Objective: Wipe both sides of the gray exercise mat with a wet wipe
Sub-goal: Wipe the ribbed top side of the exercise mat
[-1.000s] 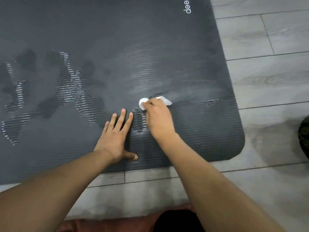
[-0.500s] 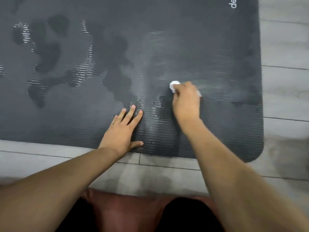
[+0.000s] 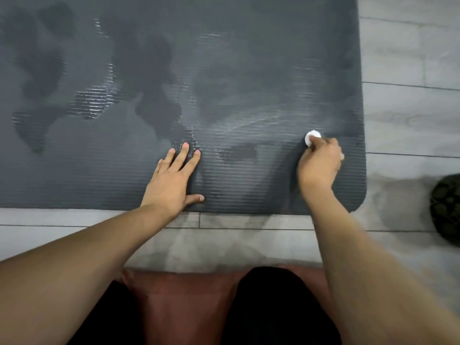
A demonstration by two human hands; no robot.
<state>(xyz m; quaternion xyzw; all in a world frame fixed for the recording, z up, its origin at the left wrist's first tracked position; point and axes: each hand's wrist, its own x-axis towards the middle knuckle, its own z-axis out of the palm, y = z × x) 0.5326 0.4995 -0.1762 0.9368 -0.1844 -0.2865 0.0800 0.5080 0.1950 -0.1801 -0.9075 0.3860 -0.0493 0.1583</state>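
Observation:
The gray ribbed exercise mat (image 3: pixel 224 58) lies flat on the floor and fills the upper part of the view, with dark wet patches and shiny streaks across it. My right hand (image 3: pixel 319 164) grips a bunched white wet wipe (image 3: pixel 310 137) and presses it onto the mat close to the right edge. Only a small white part of the wipe shows past my fingers. My left hand (image 3: pixel 174 181) rests flat on the mat near its front edge, fingers straight and spread.
Light gray wood-look floor boards (image 3: pixel 410 108) border the mat on the right and in front. A dark patterned object (image 3: pixel 446 207) lies on the floor at the right edge. My knees and a reddish cushion (image 3: pixel 179 302) sit below.
My right hand has swept the wipe rightward across the mat, from beside my left hand to near the right edge. My left hand has stayed planted flat. The view has shifted.

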